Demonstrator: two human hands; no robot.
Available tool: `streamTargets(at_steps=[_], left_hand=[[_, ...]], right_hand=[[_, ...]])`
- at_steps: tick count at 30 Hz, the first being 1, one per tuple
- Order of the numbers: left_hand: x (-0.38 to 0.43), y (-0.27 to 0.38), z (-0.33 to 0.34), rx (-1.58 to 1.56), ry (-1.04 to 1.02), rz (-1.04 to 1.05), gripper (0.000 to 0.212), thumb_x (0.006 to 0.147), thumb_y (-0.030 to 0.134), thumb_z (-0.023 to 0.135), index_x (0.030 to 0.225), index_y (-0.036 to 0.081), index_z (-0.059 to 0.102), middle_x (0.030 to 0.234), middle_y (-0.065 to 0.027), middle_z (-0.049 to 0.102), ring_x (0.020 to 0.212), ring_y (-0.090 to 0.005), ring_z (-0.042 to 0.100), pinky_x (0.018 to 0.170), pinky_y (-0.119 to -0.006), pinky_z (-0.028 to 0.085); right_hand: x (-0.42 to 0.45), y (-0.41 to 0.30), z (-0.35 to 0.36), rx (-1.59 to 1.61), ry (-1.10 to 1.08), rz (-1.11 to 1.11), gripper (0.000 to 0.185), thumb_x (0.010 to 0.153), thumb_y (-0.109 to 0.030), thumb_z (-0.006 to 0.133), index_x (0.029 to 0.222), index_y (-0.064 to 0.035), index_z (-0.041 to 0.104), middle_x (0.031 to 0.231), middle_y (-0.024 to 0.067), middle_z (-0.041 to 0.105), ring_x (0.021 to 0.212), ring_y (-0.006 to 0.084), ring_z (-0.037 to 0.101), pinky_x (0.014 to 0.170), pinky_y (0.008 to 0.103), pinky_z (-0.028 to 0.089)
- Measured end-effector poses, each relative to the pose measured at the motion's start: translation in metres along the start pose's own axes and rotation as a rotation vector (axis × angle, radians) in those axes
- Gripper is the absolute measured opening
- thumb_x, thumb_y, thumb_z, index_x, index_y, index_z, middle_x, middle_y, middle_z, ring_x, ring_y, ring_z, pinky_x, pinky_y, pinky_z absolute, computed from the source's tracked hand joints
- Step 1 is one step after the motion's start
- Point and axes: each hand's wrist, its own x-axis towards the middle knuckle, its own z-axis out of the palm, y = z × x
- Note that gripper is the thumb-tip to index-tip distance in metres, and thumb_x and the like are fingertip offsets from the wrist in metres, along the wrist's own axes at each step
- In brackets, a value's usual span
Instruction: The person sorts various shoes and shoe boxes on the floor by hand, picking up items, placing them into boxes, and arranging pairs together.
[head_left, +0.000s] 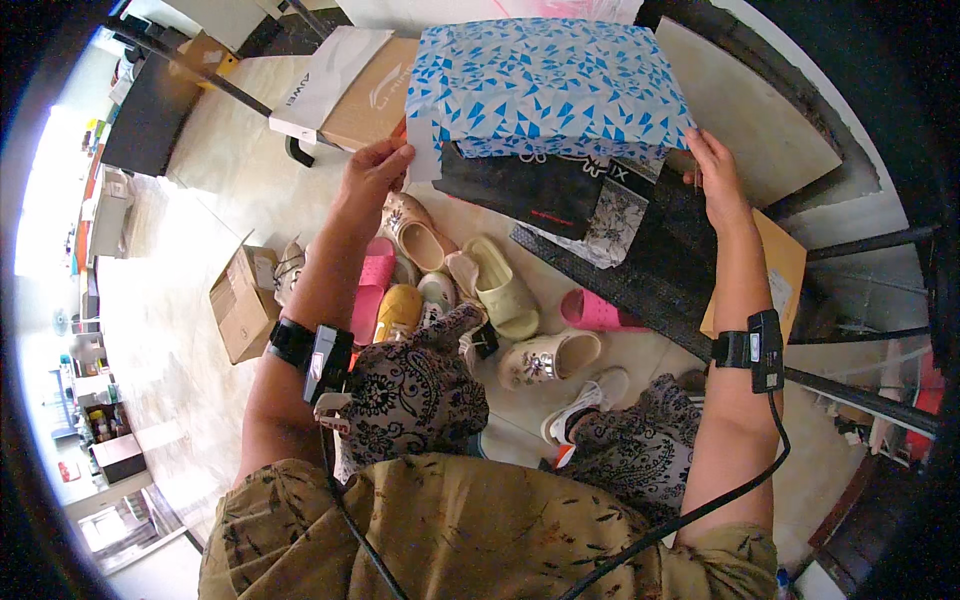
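A box covered with blue-and-white triangle-patterned paper (555, 82) spans the space between my hands. My left hand (375, 169) pinches the white edge at its near left side. At the near right corner, my right hand (715, 169) grips the patterned covering, fingers partly hidden. Beneath the box is a black printed packet (517, 184) with a grey patterned part, lying over a dark textured surface (660, 240). A brown and grey shoe box (360, 90) stands to the left of the patterned box.
Several shoes lie on the tiled floor before me, among them a beige clog (412, 232), a green slide (502, 292), a yellow shoe (399, 311) and a pink slide (596, 309). A cardboard carton (244, 300) stands left. Dark metal bars (862, 397) run along the right.
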Motion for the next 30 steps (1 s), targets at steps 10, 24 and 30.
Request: streamTargets(at_steps=[10, 24, 30], left_hand=[[0.021, -0.006, -0.001, -0.099, -0.155, -0.111, 0.016, 0.077, 0.005, 0.048, 0.091, 0.002, 0.053, 0.07, -0.0022, 0.054, 0.056, -0.0095, 0.051, 0.048, -0.019, 0.038], [0.035, -0.027, 0.015, -0.092, -0.111, 0.129, 0.035, 0.069, 0.004, 0.05, 0.104, 0.002, 0.047, 0.081, -0.0026, 0.055, 0.069, -0.0121, 0.052, 0.066, -0.025, 0.042], [0.028, -0.026, 0.038, 0.372, 0.233, 0.391, 0.067, 0.065, 0.003, 0.058, 0.123, 0.005, 0.023, 0.085, -0.0115, 0.057, 0.064, -0.0207, 0.054, 0.058, -0.03, 0.044]], right_hand=[[0.001, -0.001, -0.001, -0.039, 0.01, 0.04, 0.04, 0.081, -0.038, 0.051, 0.105, -0.0071, 0.053, 0.092, -0.0003, 0.056, 0.07, 0.0082, 0.048, 0.051, 0.0208, 0.039], [0.001, 0.005, 0.001, 0.06, -0.009, 0.03, 0.04, 0.081, -0.037, 0.05, 0.106, -0.0058, 0.052, 0.097, 0.0012, 0.055, 0.078, 0.0094, 0.048, 0.055, 0.0216, 0.04], [0.003, 0.007, -0.005, -0.005, -0.006, -0.028, 0.04, 0.082, -0.036, 0.049, 0.107, -0.0039, 0.051, 0.096, 0.0022, 0.055, 0.083, 0.0107, 0.048, 0.057, 0.023, 0.041]])
